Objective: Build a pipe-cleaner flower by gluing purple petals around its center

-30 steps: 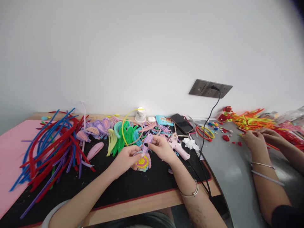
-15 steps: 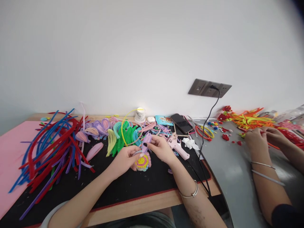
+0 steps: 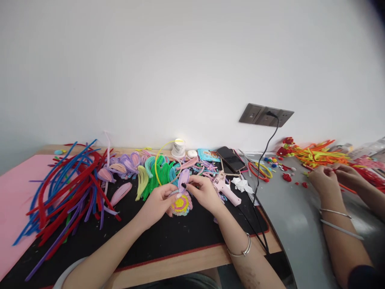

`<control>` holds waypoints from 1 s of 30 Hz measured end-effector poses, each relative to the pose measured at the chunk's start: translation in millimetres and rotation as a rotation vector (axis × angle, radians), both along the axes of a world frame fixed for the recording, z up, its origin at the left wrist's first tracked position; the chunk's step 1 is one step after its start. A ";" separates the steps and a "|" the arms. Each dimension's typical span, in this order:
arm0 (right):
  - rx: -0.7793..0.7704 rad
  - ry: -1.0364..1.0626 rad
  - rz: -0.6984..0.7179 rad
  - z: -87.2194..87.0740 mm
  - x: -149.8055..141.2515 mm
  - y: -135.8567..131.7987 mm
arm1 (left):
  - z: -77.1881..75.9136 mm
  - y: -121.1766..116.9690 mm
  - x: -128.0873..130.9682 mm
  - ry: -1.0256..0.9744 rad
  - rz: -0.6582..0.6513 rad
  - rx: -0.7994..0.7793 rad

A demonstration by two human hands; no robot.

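Note:
My left hand is closed round a round coiled pipe-cleaner piece with a yellow and pink centre, held just above the black mat. My right hand pinches a lilac petal that stands upright at the top edge of that piece. A pink glue gun lies just right of my right hand. Green, yellow and purple folded petals lie in a heap right behind my hands.
Long red, blue and purple pipe cleaners spread over the left of the mat beside a pink sheet. A phone, a white cup and a black cable are behind. Another person's hands work at orange pipe cleaners on the right.
My right hand has brought the lilac petal lower and closer to the coiled piece. The other person's hands have shifted slightly.

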State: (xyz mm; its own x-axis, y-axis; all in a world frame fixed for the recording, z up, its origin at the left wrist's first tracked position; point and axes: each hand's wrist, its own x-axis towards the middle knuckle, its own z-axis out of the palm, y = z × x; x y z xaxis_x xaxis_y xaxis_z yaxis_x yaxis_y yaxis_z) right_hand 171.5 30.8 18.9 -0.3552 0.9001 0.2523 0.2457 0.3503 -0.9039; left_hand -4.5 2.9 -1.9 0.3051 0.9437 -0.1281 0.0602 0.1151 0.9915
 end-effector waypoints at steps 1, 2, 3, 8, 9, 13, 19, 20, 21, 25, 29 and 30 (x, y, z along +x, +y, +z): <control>0.009 -0.028 -0.001 0.2 -1.0 -0.2 | -0.1 -0.5 0.6 -0.009 -0.017 -0.021; 0.018 -0.034 -0.004 1.2 -0.9 -0.2 | -0.3 -0.8 1.1 -0.019 -0.025 -0.044; 0.026 -0.027 -0.014 3.4 0.6 0.1 | -0.6 -0.8 1.4 -0.027 -0.023 -0.066; 0.098 -0.087 -0.397 25.2 36.4 -1.4 | -2.7 2.2 -0.3 -0.076 0.099 -0.114; 0.080 -0.175 -0.491 28.8 48.2 -3.0 | -2.7 3.0 -0.9 -0.089 0.131 -0.121; 0.001 -0.687 -0.626 27.6 92.5 -12.2 | -1.4 5.2 -1.9 -0.160 0.219 -0.171; -0.169 -0.969 -0.490 -1.4 105.5 -19.3 | -1.6 6.2 -1.7 -0.242 0.216 -0.195; -0.183 -0.967 -0.499 -4.7 103.2 -18.7 | -1.7 6.1 -1.9 -0.251 0.206 -0.192; -0.192 -0.964 -0.519 -7.1 100.7 -17.9 | -1.9 6.0 -2.2 -0.257 0.197 -0.188; -0.179 -0.945 -0.634 -6.1 95.2 -16.6 | -2.8 6.2 -3.3 -0.260 0.205 -0.187; -0.062 -0.784 -0.773 6.0 97.1 -23.5 | -3.9 6.9 -4.2 -0.286 0.167 -0.177; -0.032 -0.730 -0.791 9.3 97.7 -25.9 | -3.9 7.0 -4.3 -0.294 0.156 -0.176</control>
State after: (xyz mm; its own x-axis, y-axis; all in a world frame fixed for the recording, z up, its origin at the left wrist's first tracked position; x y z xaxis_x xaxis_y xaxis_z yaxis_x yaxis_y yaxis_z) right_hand 269.2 4.9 28.2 0.2750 0.9430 0.1876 0.8763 -0.1656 -0.4525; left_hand -8.8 9.9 -5.8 0.2075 0.9531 -0.2205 -0.2562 0.2705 0.9280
